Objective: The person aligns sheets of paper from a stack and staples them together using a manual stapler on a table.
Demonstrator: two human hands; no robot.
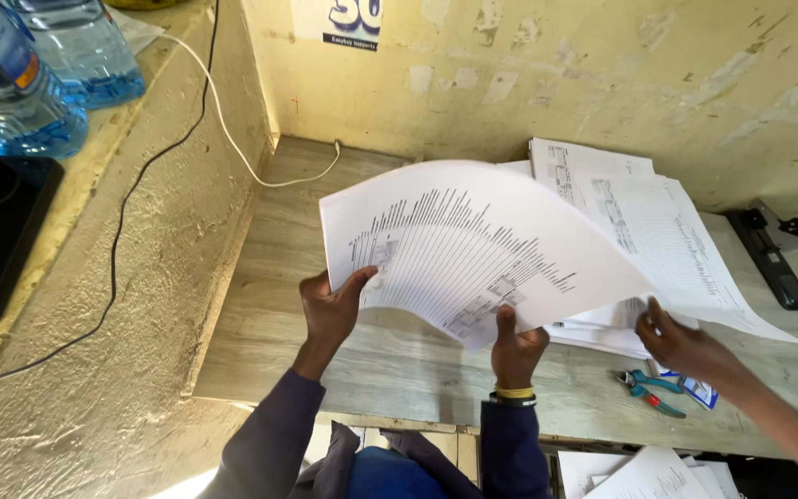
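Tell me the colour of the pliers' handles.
The pliers have teal-blue handles with a red tip on one; the head view shows them on the desk.

L hand & R hand hold sheets

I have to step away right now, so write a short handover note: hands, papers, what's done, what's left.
Left hand pinches the left edge of a printed sheet, lifted and curved above the wooden table.
Right hand grips the sheet's lower edge.
Paper stack lies beneath, on the table; another person's hand rests at its corner.
Pliers lie near the front edge.
Done: one sheet lifted. Left: the stack is still on the table.
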